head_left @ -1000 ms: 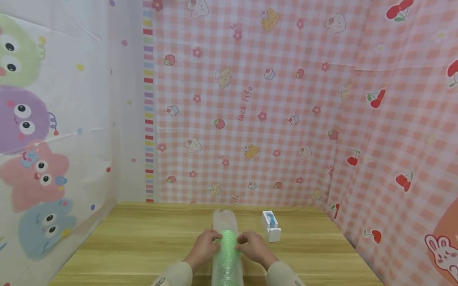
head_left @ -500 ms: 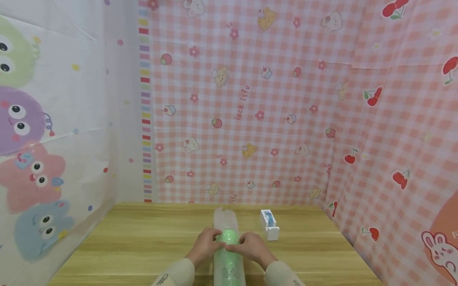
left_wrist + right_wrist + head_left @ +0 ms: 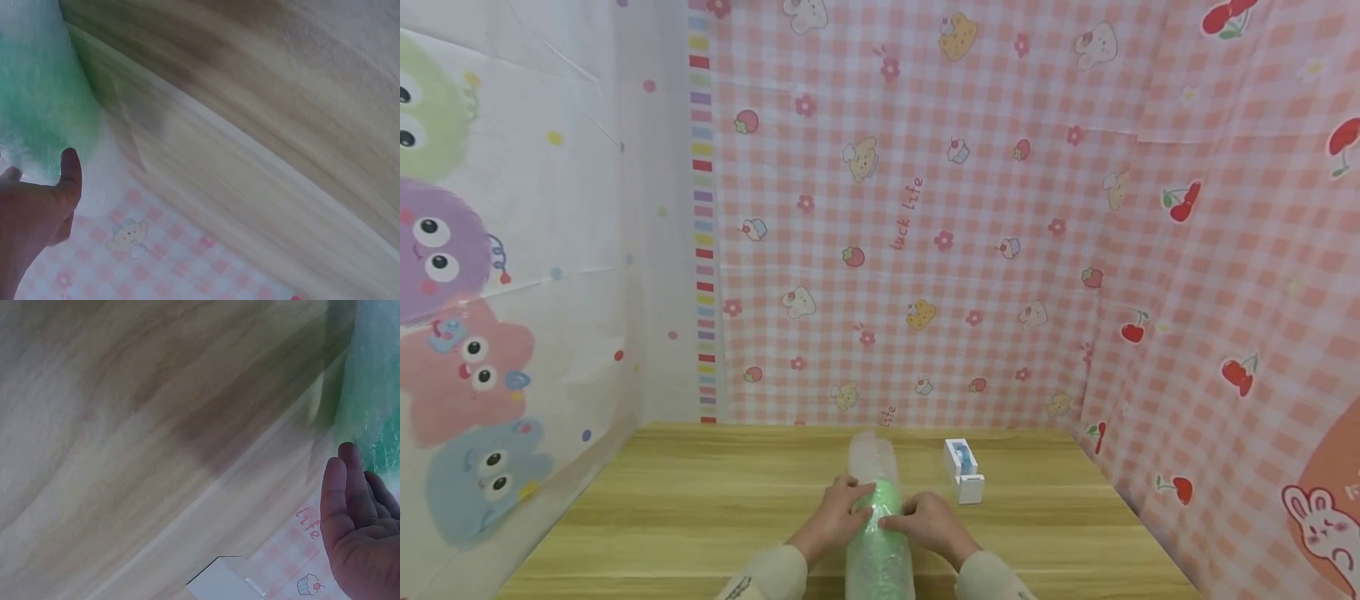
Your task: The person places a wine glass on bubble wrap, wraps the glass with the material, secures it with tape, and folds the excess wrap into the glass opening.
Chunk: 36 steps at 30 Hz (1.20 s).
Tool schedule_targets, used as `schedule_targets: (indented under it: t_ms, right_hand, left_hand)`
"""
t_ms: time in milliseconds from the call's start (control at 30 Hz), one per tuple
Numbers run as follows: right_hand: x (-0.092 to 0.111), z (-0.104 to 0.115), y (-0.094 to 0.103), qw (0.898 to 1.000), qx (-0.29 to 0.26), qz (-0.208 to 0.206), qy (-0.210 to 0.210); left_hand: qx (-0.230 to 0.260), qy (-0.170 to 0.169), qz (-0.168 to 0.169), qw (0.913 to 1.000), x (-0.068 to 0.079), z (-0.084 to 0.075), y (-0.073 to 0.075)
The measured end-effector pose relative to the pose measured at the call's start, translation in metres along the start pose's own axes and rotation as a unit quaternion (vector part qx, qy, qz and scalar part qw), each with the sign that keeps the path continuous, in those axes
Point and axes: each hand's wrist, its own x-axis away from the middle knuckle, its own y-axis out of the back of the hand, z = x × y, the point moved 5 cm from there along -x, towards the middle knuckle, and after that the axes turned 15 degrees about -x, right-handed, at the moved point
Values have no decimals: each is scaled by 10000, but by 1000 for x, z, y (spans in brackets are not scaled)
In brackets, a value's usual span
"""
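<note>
A long roll of clear bubble wrap lies lengthwise in front of me on the table, with a bright green thing showing through it. On its left side my left hand touches the wrap, fingers reaching over the green part. My right hand is on the other side, its thumb laid on top of the wrap. In the right wrist view the fingers lie fairly straight along the roll's side. The left wrist view has a straight finger against the wrap.
A white tape dispenser with a blue roll stands to the right, beyond my right hand. The wood-grain table ends at a pink checked curtain behind, with patterned curtains on both sides.
Both thumbs have come from the roll's sides onto its top, close together, and the right one has drawn slightly back right. More clear wrap covers the near green part.
</note>
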Motion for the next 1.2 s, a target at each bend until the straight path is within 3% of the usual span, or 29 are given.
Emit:
schedule_targets:
  t_ms: [233, 367, 533, 800, 1200]
  right_hand:
    - [0, -1, -6, 9957, -807, 428, -139]
    - [1, -1, -8, 9941, -905, 578, -161]
    - [4, -3, -9, 9924, -1069, 564, -232]
    - [7, -9, -9, 9910, -1200, 444, -404]
    - [6, -17, -10, 9868, -1429, 706, -289]
  left_hand:
    - [-249, 125, -303, 9992, -4, 0, 7]
    - [-324, 43, -280, 9991, -6, -2, 8]
    - [-346, -248, -67, 9991, -4, -8, 6]
    - [-271, -439, 441, 9977, -2, -8, 9]
    - [-552, -540, 665, 9948, -2, -4, 5]
